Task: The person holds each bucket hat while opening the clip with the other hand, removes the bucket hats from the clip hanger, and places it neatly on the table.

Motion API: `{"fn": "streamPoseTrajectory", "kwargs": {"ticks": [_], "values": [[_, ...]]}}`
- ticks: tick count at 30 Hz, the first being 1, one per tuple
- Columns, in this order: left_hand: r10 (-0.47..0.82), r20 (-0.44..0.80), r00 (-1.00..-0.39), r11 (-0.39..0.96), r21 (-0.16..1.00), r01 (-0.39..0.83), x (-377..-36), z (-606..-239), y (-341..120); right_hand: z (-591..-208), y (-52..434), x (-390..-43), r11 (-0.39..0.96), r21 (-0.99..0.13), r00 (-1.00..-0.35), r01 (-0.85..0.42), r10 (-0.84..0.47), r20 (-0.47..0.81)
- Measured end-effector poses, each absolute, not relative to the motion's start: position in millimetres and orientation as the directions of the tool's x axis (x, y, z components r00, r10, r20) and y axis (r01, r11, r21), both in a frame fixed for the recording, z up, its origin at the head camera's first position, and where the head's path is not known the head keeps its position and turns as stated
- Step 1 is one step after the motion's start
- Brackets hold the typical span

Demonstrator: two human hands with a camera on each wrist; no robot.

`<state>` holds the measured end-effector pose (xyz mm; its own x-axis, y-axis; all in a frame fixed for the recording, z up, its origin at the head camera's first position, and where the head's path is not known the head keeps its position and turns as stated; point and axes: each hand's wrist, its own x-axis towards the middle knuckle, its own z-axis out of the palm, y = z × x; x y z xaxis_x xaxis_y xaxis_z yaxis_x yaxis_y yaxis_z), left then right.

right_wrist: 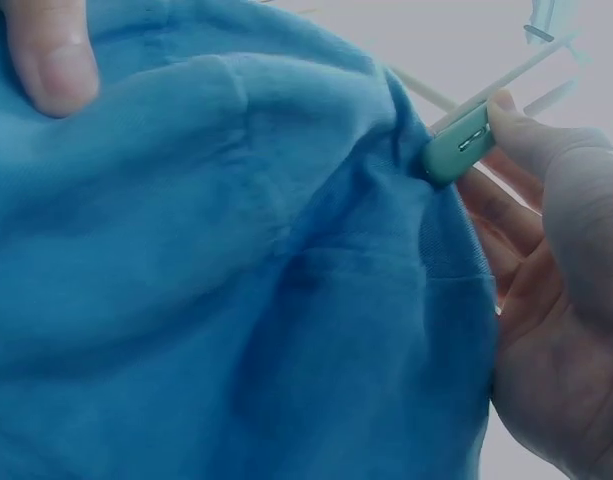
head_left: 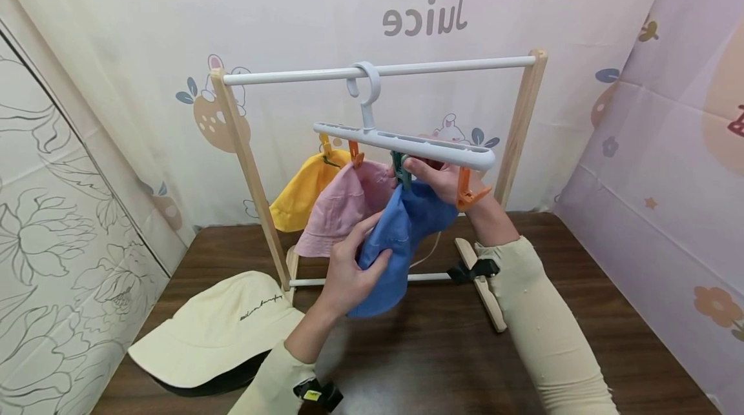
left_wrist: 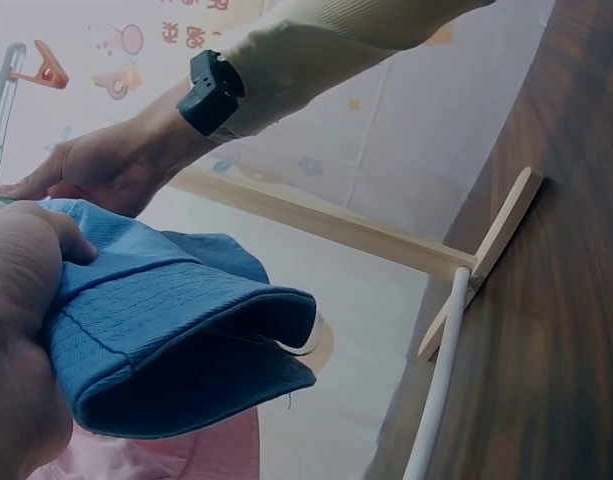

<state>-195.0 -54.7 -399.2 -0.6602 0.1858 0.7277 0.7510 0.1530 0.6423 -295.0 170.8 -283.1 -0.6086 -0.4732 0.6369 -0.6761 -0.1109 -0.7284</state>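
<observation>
Sleeves (head_left: 546,324), blue hat (head_left: 392,250), brown tabletop (head_left: 604,299), printed backdrop (head_left: 290,8)

The rack (head_left: 248,163) stands toward the back of the surface (head_left: 616,312), a curtain (head_left: 290,15) behind it. Over its top bar (head_left: 453,67) hooks the hanger (head_left: 401,142), from which 3 hats hang in a row: the rear hat (head_left: 305,199) leftmost, the middle hat (head_left: 330,218) next, and the front hat (head_left: 395,234) rightmost, nearest my head camera. Remotely, I have the left hand (head_left: 351,273) at the front hat's left side and the right hand (head_left: 443,181) under the hanger, at the hat clip (head_left: 400,171). 1 end clip (head_left: 466,192) hangs right of that clip. A 4th hat (head_left: 227,328) lies front left on the surface.
</observation>
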Motion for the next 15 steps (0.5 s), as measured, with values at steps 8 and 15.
{"fn": "streamPoseTrajectory", "kwargs": {"ticks": [8, 15], "values": [[0.196, 0.731, -0.653, 0.148, 0.637, 0.757, -195, -408, -54, -283, 174, -293, -0.118, -0.762, -0.641, -0.636, -0.469, 0.608], [0.192, 0.713, -0.674, 0.157, 0.655, 0.739, -194, -411, -55, -284, 175, -292, -0.11, -0.772, -0.648, -0.626, -0.477, 0.594]]}}
